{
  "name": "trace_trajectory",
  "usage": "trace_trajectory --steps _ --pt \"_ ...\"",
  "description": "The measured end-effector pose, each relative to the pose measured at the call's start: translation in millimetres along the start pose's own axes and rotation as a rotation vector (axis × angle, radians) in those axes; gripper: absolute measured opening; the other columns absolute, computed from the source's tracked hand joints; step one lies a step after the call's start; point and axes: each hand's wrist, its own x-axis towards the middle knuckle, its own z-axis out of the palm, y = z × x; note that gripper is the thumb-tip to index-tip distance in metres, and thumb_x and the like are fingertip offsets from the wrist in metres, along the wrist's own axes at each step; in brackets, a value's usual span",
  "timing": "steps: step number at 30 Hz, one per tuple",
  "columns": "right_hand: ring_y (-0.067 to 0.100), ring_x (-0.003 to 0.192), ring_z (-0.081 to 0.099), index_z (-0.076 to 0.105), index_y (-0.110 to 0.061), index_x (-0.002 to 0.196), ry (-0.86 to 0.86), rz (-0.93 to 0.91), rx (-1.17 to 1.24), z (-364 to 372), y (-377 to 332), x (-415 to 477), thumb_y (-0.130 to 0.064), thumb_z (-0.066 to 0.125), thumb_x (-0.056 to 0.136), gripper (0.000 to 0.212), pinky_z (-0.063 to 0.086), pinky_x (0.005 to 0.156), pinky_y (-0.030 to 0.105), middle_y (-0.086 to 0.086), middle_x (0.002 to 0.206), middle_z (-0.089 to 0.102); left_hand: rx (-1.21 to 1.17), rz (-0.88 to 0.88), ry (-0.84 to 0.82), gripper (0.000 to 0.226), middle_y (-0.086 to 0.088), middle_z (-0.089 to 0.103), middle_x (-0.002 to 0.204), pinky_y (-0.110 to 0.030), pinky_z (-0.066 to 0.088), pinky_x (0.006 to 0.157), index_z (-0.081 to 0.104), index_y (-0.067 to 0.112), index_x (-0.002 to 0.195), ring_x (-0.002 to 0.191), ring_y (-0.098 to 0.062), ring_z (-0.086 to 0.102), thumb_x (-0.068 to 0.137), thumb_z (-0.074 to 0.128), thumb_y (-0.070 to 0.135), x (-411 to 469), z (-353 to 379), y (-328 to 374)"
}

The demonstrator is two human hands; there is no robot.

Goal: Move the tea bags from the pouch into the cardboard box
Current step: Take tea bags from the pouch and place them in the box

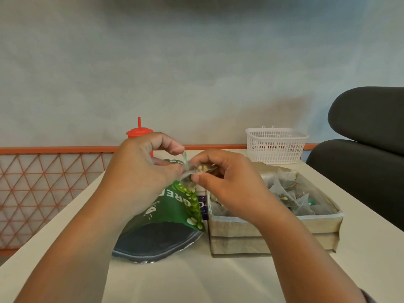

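Note:
A green tea pouch (172, 212) lies on the table with its dark base toward me. To its right stands the open cardboard box (273, 231), and several mesh tea bags (290, 191) lie inside it. Above the pouch's mouth my right hand (227, 182) pinches one mesh tea bag (197, 171) between thumb and fingers. My left hand (140, 171) is beside it, fingers curled, pinching the small teal tag (185, 159) of that tea bag.
A red squeeze bottle (140, 131) stands behind my left hand. A white plastic basket (276, 144) sits at the table's far right edge. An orange mesh railing (43, 189) runs along the left, and a dark chair (367, 154) stands to the right.

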Motion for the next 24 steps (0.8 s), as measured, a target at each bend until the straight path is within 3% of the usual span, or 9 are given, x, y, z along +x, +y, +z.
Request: trace_trajectory --steps 3,6,8,10,13,15,19,24 --pt "-0.005 0.058 0.052 0.065 -0.034 0.075 0.023 -0.002 -0.012 -7 -2 0 -0.014 0.067 0.082 0.021 0.04 0.057 0.015 -0.016 0.066 0.061 0.022 0.021 -0.025 0.024 0.008 0.064 0.051 -0.022 0.033 0.048 0.062 0.031 0.077 0.037 -0.001 0.048 0.074 0.072 0.009 1 3 -3" --pt "0.002 0.059 0.057 0.066 -0.031 0.078 0.083 0.022 -0.03 -22 -2 0 -0.015 0.065 0.084 0.017 0.049 0.054 0.022 -0.013 0.069 0.064 0.136 0.026 -0.122 0.022 0.015 0.063 0.063 -0.014 0.036 0.044 0.059 0.034 0.086 0.044 0.003 0.05 0.08 0.068 0.015 3 3 -7" --pt "0.02 0.07 0.064 0.064 -0.033 0.078 0.145 0.06 -0.066 -36 1 0 -0.017 0.063 0.085 0.018 0.054 0.063 0.036 -0.01 0.073 0.066 0.287 0.03 -0.255 0.027 0.02 0.059 0.098 -0.009 0.038 0.056 0.054 0.042 0.095 0.081 0.005 0.057 0.081 0.068 0.023 4 2 -12" --pt "0.027 0.077 0.064 0.063 -0.034 0.079 0.204 0.103 -0.105 -51 7 -1 -0.018 0.062 0.086 0.017 0.054 0.069 0.039 -0.01 0.077 0.066 0.514 0.003 -0.44 0.048 0.02 0.043 0.121 -0.015 0.042 0.074 0.044 0.047 0.116 0.11 -0.002 0.046 0.077 0.07 0.034 5 2 -19" --pt "0.012 0.075 0.06 0.062 -0.032 0.081 0.283 0.171 -0.286 -75 26 -2 -0.018 0.06 0.088 0.015 0.047 0.062 0.024 -0.011 0.081 0.064 0.777 -0.108 -0.628 0.094 0.013 0.023 0.145 -0.029 0.035 0.104 0.02 0.04 0.142 0.131 -0.013 0.03 0.067 0.078 0.041 9 5 -36" --pt "0.005 0.074 0.055 0.062 -0.029 0.085 0.332 0.217 -0.379 -91 39 -6 -0.017 0.059 0.088 0.012 0.038 0.058 0.017 -0.008 0.086 0.064 0.843 -0.183 -0.669 0.107 0.011 0.011 0.151 -0.034 0.031 0.109 0.01 0.038 0.145 0.136 -0.018 0.023 0.065 0.081 0.037 9 9 -46" --pt "0.012 0.084 0.056 0.063 -0.022 0.096 0.339 0.369 -0.483 -115 60 -15 -0.016 0.059 0.089 0.01 0.034 0.056 0.015 -0.006 0.098 0.062 0.966 -0.241 -0.678 0.11 0.01 0.005 0.152 -0.035 0.034 0.108 0.004 0.035 0.147 0.136 -0.023 0.02 0.067 0.08 0.024 11 14 -60" --pt "0.019 0.083 0.06 0.057 -0.018 0.119 0.208 0.536 -0.512 -122 71 -18 -0.019 0.057 0.09 0.03 0.041 0.063 0.026 0.0 0.099 0.063 0.936 -0.177 -0.582 0.088 0.007 0.013 0.152 -0.033 0.036 0.106 0.013 0.033 0.147 0.134 -0.024 0.028 0.079 0.061 0.003 12 15 -72"
